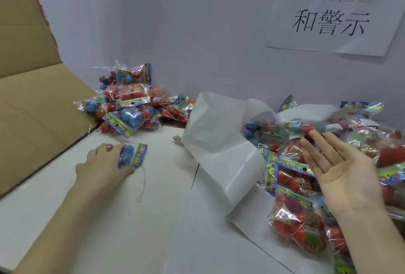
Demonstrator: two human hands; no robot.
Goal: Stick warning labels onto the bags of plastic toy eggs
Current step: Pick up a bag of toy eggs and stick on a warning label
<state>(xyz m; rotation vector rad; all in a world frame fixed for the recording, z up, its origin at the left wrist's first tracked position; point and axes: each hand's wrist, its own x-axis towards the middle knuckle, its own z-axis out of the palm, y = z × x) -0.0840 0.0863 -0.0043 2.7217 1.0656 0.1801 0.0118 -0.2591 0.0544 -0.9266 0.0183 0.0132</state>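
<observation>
Left hand grips a bag of toy eggs on the white table. Right hand hovers palm-up, fingers spread, holding nothing, over right pile of bags; a blurred bag, possibly airborne, beyond fingertips

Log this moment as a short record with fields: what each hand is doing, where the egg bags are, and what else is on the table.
left hand: grips one egg bag on the white table
right hand: open, palm up, over the right pile
far pile: by the cardboard box
backing paper: curled, between the piles
wall sign: Chinese text
</observation>
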